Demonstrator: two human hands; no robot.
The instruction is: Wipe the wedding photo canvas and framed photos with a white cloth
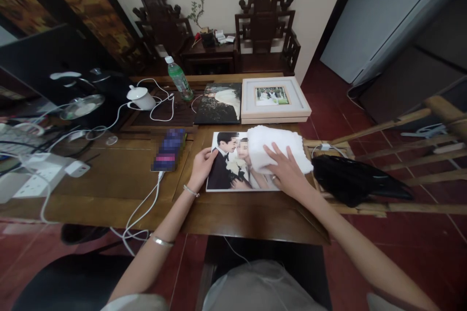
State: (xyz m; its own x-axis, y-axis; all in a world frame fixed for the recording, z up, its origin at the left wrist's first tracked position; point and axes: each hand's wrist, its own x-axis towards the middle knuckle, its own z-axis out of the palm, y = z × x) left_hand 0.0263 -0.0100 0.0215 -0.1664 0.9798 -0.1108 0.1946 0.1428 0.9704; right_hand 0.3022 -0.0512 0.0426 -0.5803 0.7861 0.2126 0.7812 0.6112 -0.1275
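A photo panel [222, 170] with a couple in wedding clothes lies flat on the wooden table in front of me. My left hand [203, 164] grips its left edge, thumb near the top face and fingers at the side. On the panel's right part rests a folded white cloth [277, 138], hiding some of the picture. My right hand [286, 167] presses on this cloth, fingers spread over it. Behind the panel lie a dark photo panel [215, 107] showing a white dress and a white-framed picture [273, 96].
A phone [170, 150] on a white cable lies left of the panel. Further left are a power strip [40, 175], a lidded white cup [140, 98] and tangled cables. A green-labelled bottle [178, 77] stands at the back. A black bag [353, 180] lies to the right.
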